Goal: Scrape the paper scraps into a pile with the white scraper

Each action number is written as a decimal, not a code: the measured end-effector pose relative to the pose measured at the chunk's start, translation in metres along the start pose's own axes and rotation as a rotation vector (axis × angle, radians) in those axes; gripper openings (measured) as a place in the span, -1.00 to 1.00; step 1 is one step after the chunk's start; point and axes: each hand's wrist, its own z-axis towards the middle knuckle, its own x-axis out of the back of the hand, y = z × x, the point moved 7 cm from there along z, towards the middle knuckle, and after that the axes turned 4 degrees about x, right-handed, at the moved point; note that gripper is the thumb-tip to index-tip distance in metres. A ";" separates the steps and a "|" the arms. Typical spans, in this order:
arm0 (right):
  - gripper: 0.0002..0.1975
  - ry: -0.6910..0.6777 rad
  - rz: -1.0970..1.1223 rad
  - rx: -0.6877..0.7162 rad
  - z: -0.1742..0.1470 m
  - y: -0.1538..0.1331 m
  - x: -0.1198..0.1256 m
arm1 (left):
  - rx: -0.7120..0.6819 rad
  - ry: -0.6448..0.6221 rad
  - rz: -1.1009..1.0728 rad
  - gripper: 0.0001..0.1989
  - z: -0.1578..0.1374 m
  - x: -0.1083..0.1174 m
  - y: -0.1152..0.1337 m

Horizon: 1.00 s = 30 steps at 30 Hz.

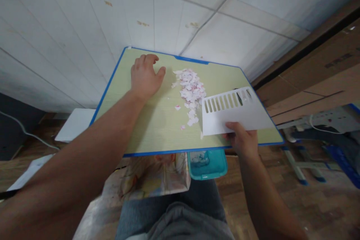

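My right hand (242, 140) grips the lower edge of a white slotted panel (236, 114), thumb on top. A row of narrow slots runs along the panel's far side, and its left edge meets a pile of torn paper scraps (192, 90). The scraps are white with pinkish marks, spread in a strip down the middle of the yellow-green tabletop (157, 127). Left of the pile, my left hand (146, 75) is over the tabletop with thumb and fingers apart, holding nothing. Whether it touches the surface I cannot tell.
Below the table's front edge hangs or stands a teal plastic bin (209, 165) with pale bits inside, beside a patterned bag (160, 176). A white panelled wall (112, 15) rises behind the table. Cardboard boxes (309, 75) stand at the right.
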 end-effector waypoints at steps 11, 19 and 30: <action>-0.71 -0.147 -0.006 0.097 -0.010 -0.011 -0.009 | 0.025 0.030 0.095 -0.59 -0.001 0.019 -0.001; -0.63 -0.271 -0.081 0.134 -0.014 -0.021 -0.006 | 0.144 -0.049 0.119 -0.23 -0.001 0.024 -0.001; -0.79 -0.278 0.060 0.027 -0.010 -0.002 -0.001 | 0.101 -0.113 0.166 -0.29 -0.005 0.025 0.022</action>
